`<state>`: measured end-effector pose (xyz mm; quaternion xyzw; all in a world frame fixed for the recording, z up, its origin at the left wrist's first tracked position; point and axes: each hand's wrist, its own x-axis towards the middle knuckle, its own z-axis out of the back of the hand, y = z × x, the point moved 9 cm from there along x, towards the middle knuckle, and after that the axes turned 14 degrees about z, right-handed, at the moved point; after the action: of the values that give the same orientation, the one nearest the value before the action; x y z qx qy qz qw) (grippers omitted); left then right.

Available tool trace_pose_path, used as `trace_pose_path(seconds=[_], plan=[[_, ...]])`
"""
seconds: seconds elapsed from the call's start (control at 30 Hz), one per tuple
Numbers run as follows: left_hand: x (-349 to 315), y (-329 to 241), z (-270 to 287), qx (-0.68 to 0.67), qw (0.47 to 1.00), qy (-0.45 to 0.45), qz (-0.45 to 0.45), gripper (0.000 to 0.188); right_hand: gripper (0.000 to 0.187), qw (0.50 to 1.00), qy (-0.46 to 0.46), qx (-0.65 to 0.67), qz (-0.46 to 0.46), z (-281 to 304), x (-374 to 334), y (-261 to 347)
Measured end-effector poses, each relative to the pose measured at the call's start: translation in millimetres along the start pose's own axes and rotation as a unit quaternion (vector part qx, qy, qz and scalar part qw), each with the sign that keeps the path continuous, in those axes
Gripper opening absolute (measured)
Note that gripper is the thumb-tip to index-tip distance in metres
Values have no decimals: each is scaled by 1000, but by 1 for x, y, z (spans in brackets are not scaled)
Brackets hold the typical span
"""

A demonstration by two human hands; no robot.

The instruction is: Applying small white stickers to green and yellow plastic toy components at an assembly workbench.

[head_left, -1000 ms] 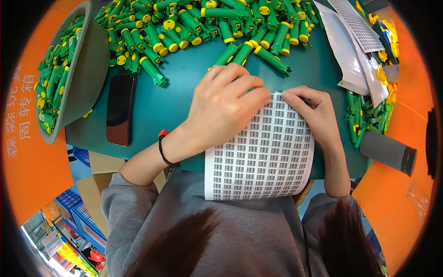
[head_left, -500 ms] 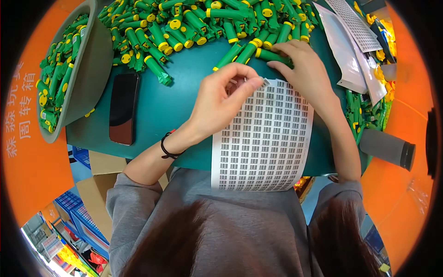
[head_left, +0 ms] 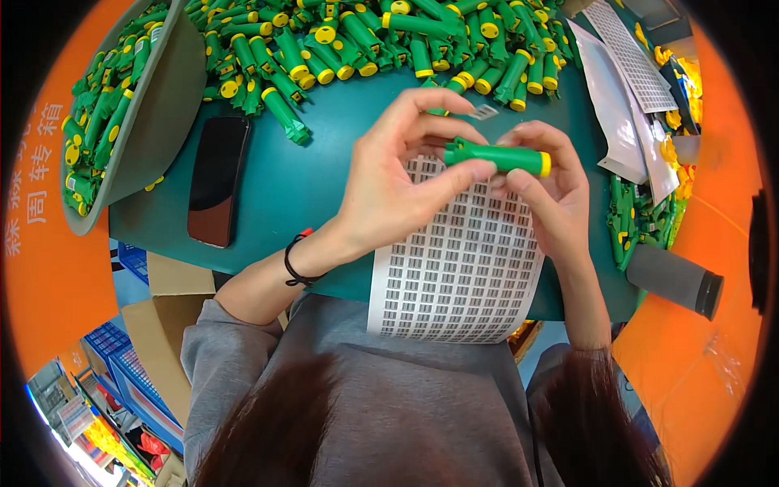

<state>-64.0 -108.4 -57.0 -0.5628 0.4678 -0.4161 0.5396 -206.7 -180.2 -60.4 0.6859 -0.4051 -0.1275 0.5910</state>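
Observation:
A green plastic tube [head_left: 503,158] with a yellow end cap is held crosswise between my hands, above the upper end of a sheet of stickers [head_left: 442,268]. My left hand [head_left: 406,166] pinches the tube's jagged green end. On that hand's raised index fingertip sits a small peeled sticker [head_left: 484,112], apart from the tube. With thumb and fingers, my right hand [head_left: 556,191] grips the tube near its yellow cap. The sheet carries rows of small barcode-like labels and droops over the table's near edge towards my lap.
Many similar green tubes [head_left: 357,40] lie heaped at the table's far side. A grey tub [head_left: 162,122] of them stands at left, beside a dark phone [head_left: 217,183]. White bags [head_left: 604,105], another label sheet [head_left: 637,61] and a grey bottle [head_left: 673,280] are at right.
My right hand has come back from the heap with a green tube. My left hand now holds the tube's end too, its index finger lifted with the sticker.

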Motion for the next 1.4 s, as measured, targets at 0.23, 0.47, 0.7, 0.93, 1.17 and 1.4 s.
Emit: trace_pose_path(seconds=[0.23, 0.47, 0.7, 0.93, 1.17, 1.4], plan=[[0, -24, 10, 96, 993, -45, -59, 32, 34, 996, -15, -68, 56, 17, -12, 10], [-2, -46, -17, 162, 983, 27, -79, 9, 38, 982, 8, -156, 109, 9, -16, 21], [1, -45, -23, 242, 967, 47, -61, 10, 40, 978, 15, -183, 95, 7, -19, 25], [1, -49, -25, 288, 954, 53, -66, 11, 40, 978, 32, -187, 90, 6, -19, 22], [0, -48, -27, 303, 950, 50, -56, 12, 37, 978, 40, -176, 100, 4, -19, 22], [3, -35, -25, 240, 970, 34, -29, 12, 39, 980, 35, -176, 83, 5, -19, 22]])
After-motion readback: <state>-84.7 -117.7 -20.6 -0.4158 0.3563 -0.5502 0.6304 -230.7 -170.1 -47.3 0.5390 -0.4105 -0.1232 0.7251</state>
